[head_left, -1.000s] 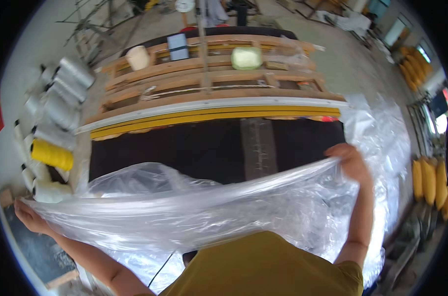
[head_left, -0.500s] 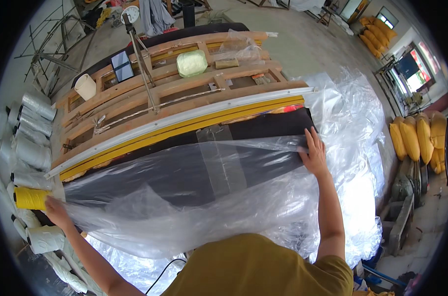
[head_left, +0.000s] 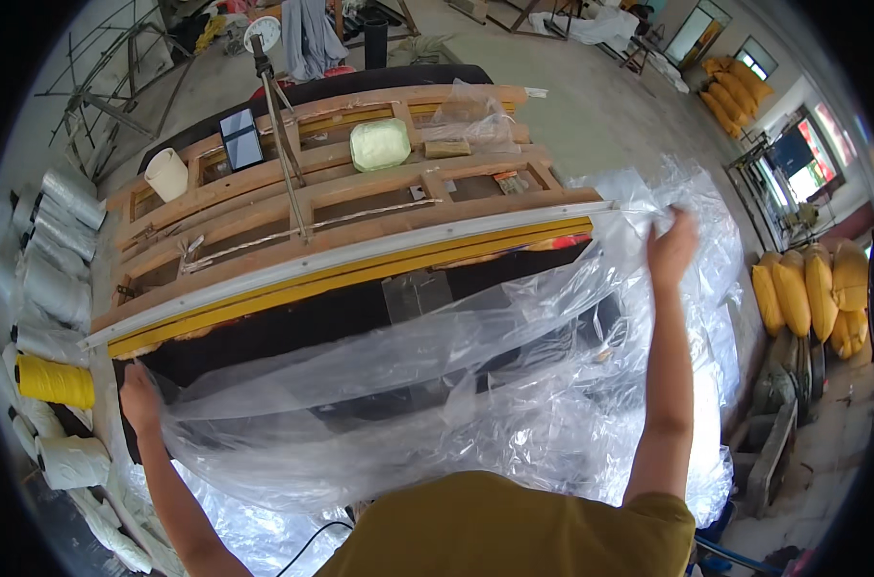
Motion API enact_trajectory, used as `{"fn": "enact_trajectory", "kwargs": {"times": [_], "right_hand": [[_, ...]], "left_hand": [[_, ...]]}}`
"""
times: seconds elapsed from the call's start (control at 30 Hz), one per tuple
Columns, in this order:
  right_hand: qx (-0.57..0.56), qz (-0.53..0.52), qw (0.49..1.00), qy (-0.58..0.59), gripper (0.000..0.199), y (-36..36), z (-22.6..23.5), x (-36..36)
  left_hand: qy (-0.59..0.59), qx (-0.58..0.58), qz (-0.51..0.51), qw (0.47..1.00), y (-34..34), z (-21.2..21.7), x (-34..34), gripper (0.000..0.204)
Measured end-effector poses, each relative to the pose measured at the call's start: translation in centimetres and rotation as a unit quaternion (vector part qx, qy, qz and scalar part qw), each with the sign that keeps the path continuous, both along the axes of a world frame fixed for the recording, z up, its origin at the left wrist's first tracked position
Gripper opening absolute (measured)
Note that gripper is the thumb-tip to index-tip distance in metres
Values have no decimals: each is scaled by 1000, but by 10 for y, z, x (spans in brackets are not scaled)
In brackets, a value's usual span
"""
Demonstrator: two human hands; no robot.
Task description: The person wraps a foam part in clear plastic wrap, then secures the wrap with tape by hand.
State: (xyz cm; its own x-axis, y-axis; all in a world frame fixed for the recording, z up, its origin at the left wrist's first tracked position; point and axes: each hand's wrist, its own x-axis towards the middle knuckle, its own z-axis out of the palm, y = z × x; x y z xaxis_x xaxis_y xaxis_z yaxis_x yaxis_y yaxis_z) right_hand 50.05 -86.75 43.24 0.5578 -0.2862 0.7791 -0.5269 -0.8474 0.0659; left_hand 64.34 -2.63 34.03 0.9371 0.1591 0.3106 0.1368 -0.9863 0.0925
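A clear plastic sheet (head_left: 341, 370) is stretched slantwise over a black fabric (head_left: 264, 322), its edge running from lower left to upper right. My left hand (head_left: 140, 396) is closed on the sheet's left end, near the fabric's left corner. On the far right my right hand (head_left: 673, 252) is raised above the heaped plastic, closed around the sheet's other end and slightly blurred. A strip of clear tape (head_left: 416, 294) crosses the fabric. Beyond it run a yellow bar (head_left: 360, 279) and a white metal rail (head_left: 379, 241).
Past the rail, a wooden frame (head_left: 360, 205) carries a tripod (head_left: 285, 144), a tablet (head_left: 240, 139), a beige cup (head_left: 166, 174) and a pale green pack (head_left: 379, 145). A yellow thread cone (head_left: 56, 382) stands by white rolls at left; yellow sacks (head_left: 793, 293) stand at right.
My right hand has lifted up and to the right with the sheet's end, drawing its edge into a slant. My left hand has shifted slightly right, away from the yellow cone.
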Motion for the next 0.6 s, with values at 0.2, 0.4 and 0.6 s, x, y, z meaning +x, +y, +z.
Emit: {"fn": "enact_trajectory", "kwargs": {"times": [0.2,0.4,0.6], "right_hand": [[196,34,967,159,29,44,-114,-98],[309,43,931,190,34,65,-100,-9],[55,51,984,165,31,-162,-197,-53]], "left_hand": [[103,88,124,983,89,-36,-23,29],[52,76,177,980,81,-39,-6,30],[-50,394,49,917,103,-131,31,28]]}}
